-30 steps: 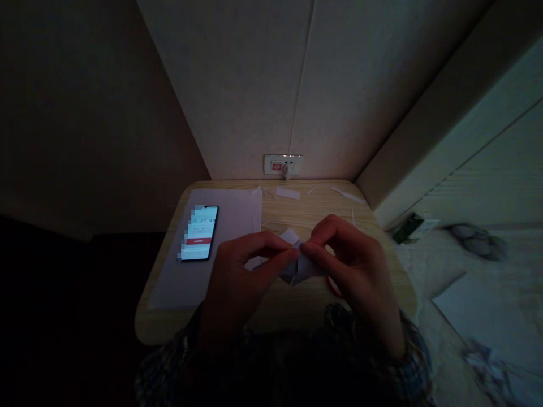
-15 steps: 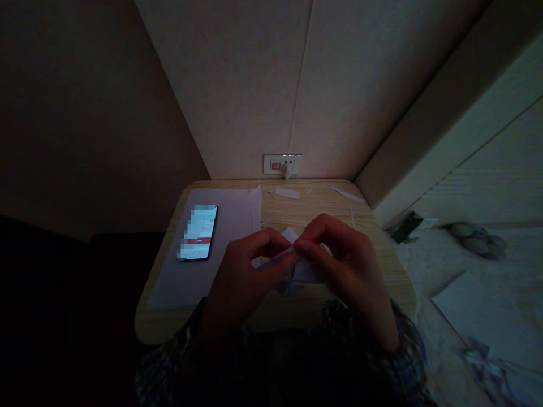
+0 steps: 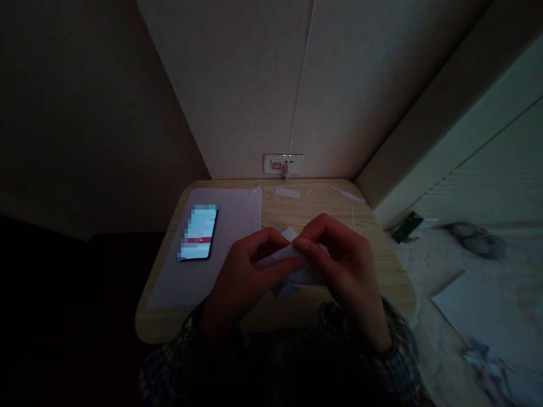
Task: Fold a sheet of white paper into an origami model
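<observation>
The room is dim. My left hand (image 3: 244,280) and my right hand (image 3: 343,271) meet over the middle of a small wooden table (image 3: 382,265). Both pinch a small folded piece of white paper (image 3: 286,252) between thumb and fingers. Part of the paper hangs below the fingertips and is partly hidden by them. Plaid sleeves cover both wrists.
A lit phone (image 3: 198,233) lies on a large white sheet (image 3: 237,217) at the table's left. Small paper scraps (image 3: 287,192) lie near the back edge, below a wall socket (image 3: 283,164). To the right are a bed surface with a white sheet (image 3: 479,311) and a dark packet (image 3: 406,227).
Both hands have drawn slightly closer together and shifted a little to the left, and the paper is folded flatter between the fingertips.
</observation>
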Available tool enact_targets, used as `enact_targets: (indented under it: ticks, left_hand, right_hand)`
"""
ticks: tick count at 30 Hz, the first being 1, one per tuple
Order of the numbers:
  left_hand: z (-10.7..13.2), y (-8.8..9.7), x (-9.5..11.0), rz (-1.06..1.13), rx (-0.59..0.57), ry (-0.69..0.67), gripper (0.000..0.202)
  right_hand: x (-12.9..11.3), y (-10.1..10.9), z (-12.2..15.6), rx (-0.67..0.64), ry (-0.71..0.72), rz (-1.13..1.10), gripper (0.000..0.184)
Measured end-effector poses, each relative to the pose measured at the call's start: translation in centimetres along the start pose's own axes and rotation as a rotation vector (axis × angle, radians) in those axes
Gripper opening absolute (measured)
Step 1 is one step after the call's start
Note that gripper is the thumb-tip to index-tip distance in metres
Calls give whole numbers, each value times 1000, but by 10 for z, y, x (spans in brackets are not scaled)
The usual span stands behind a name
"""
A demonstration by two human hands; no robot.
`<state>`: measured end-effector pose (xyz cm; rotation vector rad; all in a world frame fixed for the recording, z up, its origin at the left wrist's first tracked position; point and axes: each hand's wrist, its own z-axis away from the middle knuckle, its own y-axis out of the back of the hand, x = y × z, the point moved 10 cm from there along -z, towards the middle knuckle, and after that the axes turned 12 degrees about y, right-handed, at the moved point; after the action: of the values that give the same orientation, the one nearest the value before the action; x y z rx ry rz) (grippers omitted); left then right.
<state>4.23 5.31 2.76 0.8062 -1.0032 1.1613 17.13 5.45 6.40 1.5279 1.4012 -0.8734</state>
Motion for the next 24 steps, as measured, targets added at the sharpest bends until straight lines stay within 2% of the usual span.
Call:
enact_targets:
  ticks: [10,16,19,24]
  left_hand:
    - [3,-2,6,-27,-88,-32,14]
    - [3,7,3,24,-67,-2,28]
    - [4,11,3,46,-35,7,22]
    - [2,8,7,-92,-25,-11,12]
  right_hand:
    - [1,-1,0,8,-7,-25,16]
    - [-3,3,-4,33,7,-27,15]
    - [-4,8,-5,59,12,0,16]
    - [1,8,-4,95,15,-38,14]
